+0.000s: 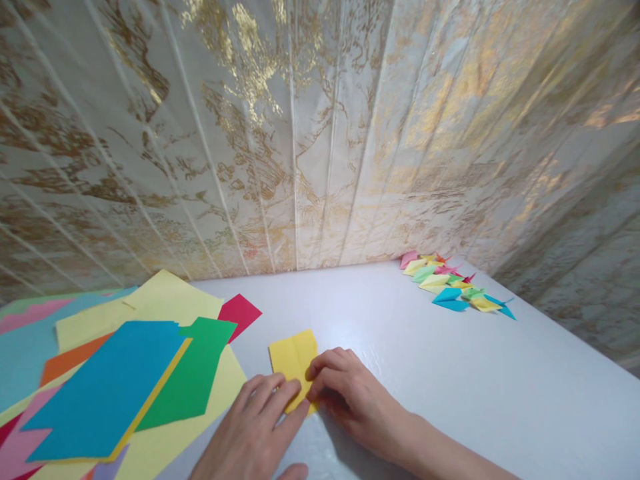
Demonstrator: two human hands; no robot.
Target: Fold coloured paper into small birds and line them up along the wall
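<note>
A small piece of yellow paper (290, 357) with a crease down its middle lies on the white table. My left hand (257, 423) rests its fingertips on the paper's near left part, fingers stretched out and the thumb held apart. On the paper's right edge, my right hand (357, 403) has its fingers curled and pressed together, gripping that edge. Its thumb is mostly hidden under the fingers. The paper's near corner is partly covered by both hands.
Overlapping coloured paper sheets cover the left side, among them a blue sheet (110, 380), a green sheet (195, 373) and a red piece (241, 317). Several folded paper cranes (450, 298) stand at the back right of the white table (450, 373). A gold-patterned curtain (320, 147) hangs behind.
</note>
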